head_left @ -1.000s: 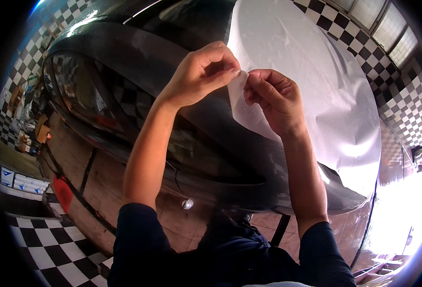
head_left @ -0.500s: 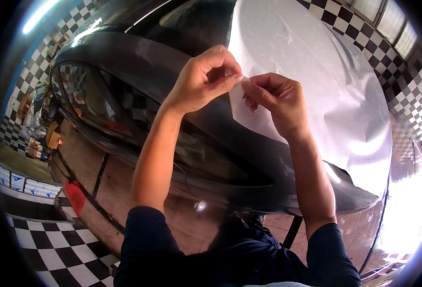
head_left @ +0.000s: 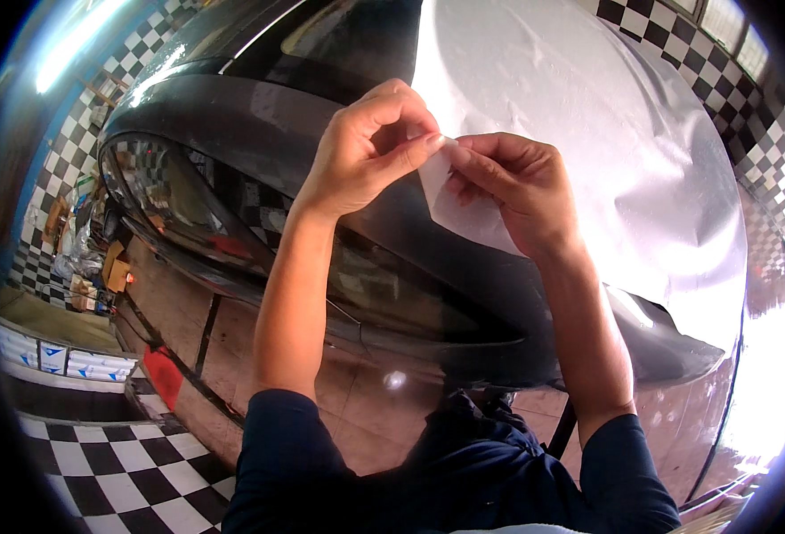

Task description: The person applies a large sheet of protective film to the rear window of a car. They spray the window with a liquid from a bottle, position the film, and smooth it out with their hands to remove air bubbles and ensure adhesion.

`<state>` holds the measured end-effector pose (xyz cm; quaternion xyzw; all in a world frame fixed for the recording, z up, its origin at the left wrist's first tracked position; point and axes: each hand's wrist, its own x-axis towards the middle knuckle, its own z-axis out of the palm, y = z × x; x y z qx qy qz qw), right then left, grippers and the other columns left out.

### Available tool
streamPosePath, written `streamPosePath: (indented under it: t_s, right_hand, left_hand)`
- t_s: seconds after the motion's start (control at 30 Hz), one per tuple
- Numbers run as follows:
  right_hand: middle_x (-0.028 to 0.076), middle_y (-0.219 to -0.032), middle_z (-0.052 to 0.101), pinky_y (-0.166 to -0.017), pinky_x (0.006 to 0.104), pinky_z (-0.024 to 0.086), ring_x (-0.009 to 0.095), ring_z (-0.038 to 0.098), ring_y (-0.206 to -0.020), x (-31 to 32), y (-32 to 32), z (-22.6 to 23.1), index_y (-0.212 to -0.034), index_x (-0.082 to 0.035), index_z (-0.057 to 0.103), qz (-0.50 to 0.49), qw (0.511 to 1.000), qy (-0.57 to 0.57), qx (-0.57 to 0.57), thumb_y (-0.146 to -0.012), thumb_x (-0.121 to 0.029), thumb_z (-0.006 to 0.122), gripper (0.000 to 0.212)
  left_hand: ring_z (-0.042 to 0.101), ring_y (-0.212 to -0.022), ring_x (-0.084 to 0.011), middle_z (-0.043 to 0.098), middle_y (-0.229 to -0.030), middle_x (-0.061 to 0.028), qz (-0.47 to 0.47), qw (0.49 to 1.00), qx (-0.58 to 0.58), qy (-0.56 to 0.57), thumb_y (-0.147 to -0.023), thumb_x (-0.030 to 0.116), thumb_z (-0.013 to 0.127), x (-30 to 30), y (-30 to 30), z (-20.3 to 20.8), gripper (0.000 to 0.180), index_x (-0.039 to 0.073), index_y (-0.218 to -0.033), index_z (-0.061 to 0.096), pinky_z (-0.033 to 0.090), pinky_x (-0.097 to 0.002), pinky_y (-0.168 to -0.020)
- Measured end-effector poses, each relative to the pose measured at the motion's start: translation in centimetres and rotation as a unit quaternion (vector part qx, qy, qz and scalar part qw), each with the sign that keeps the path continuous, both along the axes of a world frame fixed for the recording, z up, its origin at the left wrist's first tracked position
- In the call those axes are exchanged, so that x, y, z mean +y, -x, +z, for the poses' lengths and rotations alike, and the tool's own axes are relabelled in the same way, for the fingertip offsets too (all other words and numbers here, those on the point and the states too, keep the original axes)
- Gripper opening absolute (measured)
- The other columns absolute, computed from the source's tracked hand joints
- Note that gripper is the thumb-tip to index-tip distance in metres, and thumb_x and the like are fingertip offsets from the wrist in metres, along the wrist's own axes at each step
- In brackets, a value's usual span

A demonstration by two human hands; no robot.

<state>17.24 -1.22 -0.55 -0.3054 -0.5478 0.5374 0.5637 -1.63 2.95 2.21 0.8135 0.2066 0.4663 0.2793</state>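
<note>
A large whitish film sheet [head_left: 535, 80] lies loosely draped and wrinkled over the rear of a dark grey car [head_left: 490, 285]. At the sheet's left edge my two hands meet, fingertips almost touching. My left hand [head_left: 370, 147] pinches thumb and forefinger on a small whitish bit that looks like the film's edge. Facing it, my right hand [head_left: 521, 182] pinches the same spot, its other fingers curled in. The fingertips cover just how each hand grips it. Both forearms reach out over the car's side windows.
Dark side glass [head_left: 392, 285] runs below my forearms. On the left, cardboard boxes [head_left: 117, 267] and plastic wrapping lie by a checkered wall [head_left: 72, 142]. A red patch [head_left: 163, 378] is on the tiled floor. Bright light floods in at the lower right.
The view has shifted slightly, so the car and floor sit a little further right. Both hands keep their pinch at the film's edge, with only slight finger movement.
</note>
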Motion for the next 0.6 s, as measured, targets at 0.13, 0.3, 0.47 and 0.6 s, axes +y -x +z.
streamPosePath:
  t_s: [0.13,0.3,0.47,0.6]
  right_hand:
    - [0.007,-0.075,0.067,-0.062,0.0215,0.049,0.008,0.061,-0.065,-0.03,0.0,0.45,-0.093,0.004,0.068,-0.014,0.999,-0.005,-0.039,-0.087,-0.017,0.067,0.022]
    - [0.009,-0.073,0.067,-0.061,0.0226,0.05,0.011,0.061,-0.061,0.0,0.09,0.43,-0.094,0.004,0.068,-0.031,0.997,-0.038,-0.055,-0.085,-0.012,0.069,0.019]
    - [0.008,-0.074,0.067,-0.061,0.0231,0.05,0.011,0.062,-0.063,0.14,0.06,0.31,-0.095,0.004,0.068,-0.016,0.999,-0.011,-0.039,-0.085,-0.012,0.068,0.019]
    - [0.008,-0.078,0.068,-0.062,0.0224,0.051,0.009,0.062,-0.066,0.33,-0.24,-0.4,-0.095,0.004,0.068,0.007,0.999,-0.04,-0.015,-0.087,-0.017,0.067,0.022]
  left_hand:
    - [0.047,-0.07,-0.0032,0.051,-0.079,0.0032,-0.004,1.0,-0.008,0.02,-0.083,0.002,0.066,0.01,0.01,-0.02,0.007,0.005,-0.08,0.061,0.037,-0.0171,-0.059]
    - [0.047,-0.069,-0.0027,0.051,-0.079,0.0035,-0.007,1.0,0.001,-0.005,-0.083,0.002,0.066,0.31,0.07,-0.35,0.006,0.005,-0.08,0.061,0.037,-0.0169,-0.059]
    - [0.047,-0.07,-0.0026,0.051,-0.08,0.0034,-0.014,1.0,-0.006,0.007,-0.083,0.001,0.066,0.3,0.12,-0.37,0.006,0.004,-0.08,0.061,0.038,-0.0171,-0.059]
    - [0.047,-0.071,-0.0029,0.051,-0.08,0.003,-0.021,1.0,-0.014,0.016,-0.083,0.0,0.065,0.01,-0.08,-0.16,0.006,0.004,-0.081,0.061,0.038,-0.0175,-0.06]
